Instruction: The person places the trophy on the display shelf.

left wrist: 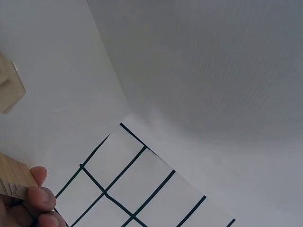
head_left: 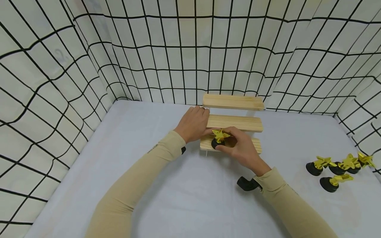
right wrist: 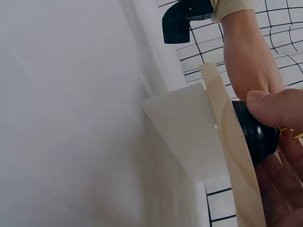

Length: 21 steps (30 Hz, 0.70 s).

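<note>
At centre frame, what do I grasp?

"With the right hand [head_left: 243, 148], fingers curled round it, a gold star trophy [head_left: 219, 136], its black base on the lowest plank [head_left: 256, 145]; with the left hand [head_left: 194, 123], the middle plank's [head_left: 236, 123] left end, pinched."

And at frame right?

"I see four more trophies [head_left: 350, 162], on the white table [head_left: 193, 201]."

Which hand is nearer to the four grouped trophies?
Right. The right hand is left of the four trophies, holding another trophy on the lowest board; the left hand is farther left, by the middle board.
</note>
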Tool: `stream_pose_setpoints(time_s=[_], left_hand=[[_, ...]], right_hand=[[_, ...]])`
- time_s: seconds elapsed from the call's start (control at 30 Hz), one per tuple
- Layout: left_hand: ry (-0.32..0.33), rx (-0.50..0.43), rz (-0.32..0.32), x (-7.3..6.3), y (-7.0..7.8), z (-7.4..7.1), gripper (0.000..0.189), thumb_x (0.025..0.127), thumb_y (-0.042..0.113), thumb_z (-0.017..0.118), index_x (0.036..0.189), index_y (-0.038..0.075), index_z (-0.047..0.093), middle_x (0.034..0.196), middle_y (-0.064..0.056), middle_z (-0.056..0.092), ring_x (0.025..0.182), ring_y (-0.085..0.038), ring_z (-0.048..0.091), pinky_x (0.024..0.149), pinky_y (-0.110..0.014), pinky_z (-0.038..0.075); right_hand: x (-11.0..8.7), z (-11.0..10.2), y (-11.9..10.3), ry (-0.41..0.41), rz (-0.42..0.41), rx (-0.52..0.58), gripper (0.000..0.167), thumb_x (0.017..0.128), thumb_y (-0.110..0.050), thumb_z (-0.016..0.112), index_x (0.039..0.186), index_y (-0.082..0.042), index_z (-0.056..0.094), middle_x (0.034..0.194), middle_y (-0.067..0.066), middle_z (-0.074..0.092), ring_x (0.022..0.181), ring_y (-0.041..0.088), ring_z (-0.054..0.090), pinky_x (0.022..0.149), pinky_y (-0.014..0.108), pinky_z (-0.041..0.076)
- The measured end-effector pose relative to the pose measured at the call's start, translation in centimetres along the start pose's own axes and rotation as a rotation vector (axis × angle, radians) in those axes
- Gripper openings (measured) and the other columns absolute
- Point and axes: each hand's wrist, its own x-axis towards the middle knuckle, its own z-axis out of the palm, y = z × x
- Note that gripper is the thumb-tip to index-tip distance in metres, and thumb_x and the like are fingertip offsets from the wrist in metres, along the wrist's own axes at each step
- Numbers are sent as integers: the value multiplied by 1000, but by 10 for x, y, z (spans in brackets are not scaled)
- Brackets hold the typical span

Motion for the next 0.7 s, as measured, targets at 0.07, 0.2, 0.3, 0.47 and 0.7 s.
stream_pose_setpoints(time_s=[0.07, 0.2, 0.3, 0.47, 0.7], left_hand=[[-4, -6, -5, -1, 0, 0, 71, 95, 77, 47, 102, 7, 59, 87, -4, 65, 83, -22, 58, 74, -33, 44], [-19, -20, -7, -1, -1, -1, 70, 95, 75, 48, 104, 7, 58, 92, -6, 65, 88, -24, 59, 77, -35, 45], [-23, -23, -3, -1, -1, -1, 69, 95, 74, 51, 106, 6, 58, 97, -8, 67, 92, -25, 60, 80, -36, 46], [-18, -11, 3, -1, -1, -2, 69, 95, 73, 53, 110, 5, 59, 102, -9, 68, 96, -25, 61, 82, -36, 47], [-24, 4, 3, -2, -1, -2, 70, 96, 73, 50, 109, 6, 59, 103, -9, 68, 97, -25, 62, 81, -35, 47]], right_hand=[[0, 1, 0, 7, 1, 5, 51, 79, -19, 91, 123, -11, 67, 117, 6, 72, 100, 19, 66, 85, 29, 55], [-1, 3, 2, 22, 7, 48, 52, 77, -16, 92, 122, -9, 67, 115, 8, 68, 101, 20, 67, 88, 31, 59], [-1, 4, 2, 31, 16, 74, 53, 76, -15, 92, 121, -7, 67, 115, 10, 68, 102, 22, 70, 89, 34, 61], [0, 4, 3, 42, 17, 57, 54, 75, -17, 93, 123, -7, 68, 118, 10, 71, 101, 23, 71, 88, 36, 61], [1, 4, 5, 35, -5, 66, 53, 75, -16, 93, 122, -8, 69, 115, 9, 71, 101, 22, 73, 87, 28, 61]])
